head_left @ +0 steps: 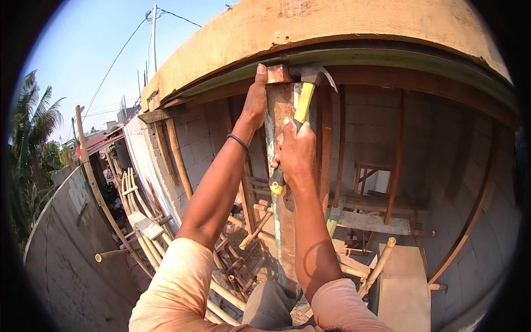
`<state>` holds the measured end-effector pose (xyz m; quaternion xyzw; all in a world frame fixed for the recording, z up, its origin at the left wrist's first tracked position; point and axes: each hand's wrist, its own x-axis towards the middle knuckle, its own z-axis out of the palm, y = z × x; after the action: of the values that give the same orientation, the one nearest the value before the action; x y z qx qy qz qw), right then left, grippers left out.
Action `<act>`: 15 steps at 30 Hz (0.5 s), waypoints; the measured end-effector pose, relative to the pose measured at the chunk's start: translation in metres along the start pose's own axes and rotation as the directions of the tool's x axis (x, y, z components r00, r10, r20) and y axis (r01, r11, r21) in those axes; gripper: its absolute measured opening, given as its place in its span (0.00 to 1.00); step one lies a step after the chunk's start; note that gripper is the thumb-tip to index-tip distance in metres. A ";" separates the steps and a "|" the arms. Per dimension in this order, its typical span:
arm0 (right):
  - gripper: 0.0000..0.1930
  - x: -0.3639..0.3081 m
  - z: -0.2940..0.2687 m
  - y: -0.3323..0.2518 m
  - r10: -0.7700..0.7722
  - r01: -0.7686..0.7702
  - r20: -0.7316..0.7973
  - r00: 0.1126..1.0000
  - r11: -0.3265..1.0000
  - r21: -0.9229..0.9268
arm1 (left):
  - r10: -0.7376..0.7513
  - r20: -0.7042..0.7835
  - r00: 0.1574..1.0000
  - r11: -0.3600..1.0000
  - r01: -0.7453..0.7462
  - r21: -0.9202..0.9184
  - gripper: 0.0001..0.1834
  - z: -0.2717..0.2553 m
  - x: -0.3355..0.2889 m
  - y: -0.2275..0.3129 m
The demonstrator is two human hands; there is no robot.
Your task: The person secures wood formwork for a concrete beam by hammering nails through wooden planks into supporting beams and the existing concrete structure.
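A claw hammer (304,102) with a yellow and black handle is in my right hand (297,148), whose fingers wrap round the grip. Its dark metal head is up against the right end of a short wooden block (279,74). My left hand (255,102) is at the block's left end, thumb pointing up along it; its other fingers are mostly hidden. The block sits on top of an upright wooden post (285,221), just below the green-edged underside of a long timber board (343,25).
Several bamboo poles (145,202) form scaffolding at left and below. Thin wooden props (397,160) stand before a grey block wall (442,133) at right. A plywood sheet (406,288) lies low at right. A curved grey wall (77,249) runs along the left.
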<state>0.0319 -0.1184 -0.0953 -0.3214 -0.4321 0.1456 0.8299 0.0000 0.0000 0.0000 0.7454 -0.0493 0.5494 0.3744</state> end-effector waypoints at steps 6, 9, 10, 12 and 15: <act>0.14 -0.061 -0.077 -0.024 -0.299 0.391 -0.325 0.897 0.881 0.268 | 0.052 -0.070 0.996 0.999 -0.052 -0.003 0.54 0.014 -0.008 0.007; 0.15 -0.098 -0.125 -0.002 -0.311 0.470 -0.507 0.804 0.855 0.220 | -0.047 0.033 0.998 0.941 0.055 -0.333 0.48 0.007 -0.027 0.010; 0.14 -0.113 -0.154 0.007 -0.308 0.452 -0.537 0.785 0.878 0.158 | -0.052 0.024 0.998 0.947 0.057 -0.316 0.46 0.007 -0.034 -0.003; 0.13 -0.146 -0.214 0.025 -0.311 0.385 -0.564 0.765 0.923 0.014 | -0.016 -0.103 0.995 0.988 0.000 -0.157 0.43 -0.002 -0.034 -0.055; 0.12 -0.159 -0.245 0.019 -0.272 0.249 -0.593 0.758 0.961 -0.123 | -0.182 0.015 0.983 0.950 0.180 -0.256 0.38 0.009 -0.048 -0.048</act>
<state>0.1382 -0.2866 -0.3097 -0.3029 -0.1874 -0.0895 0.9301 0.0116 0.0124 -0.0658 0.6898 -0.0496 0.5050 0.5164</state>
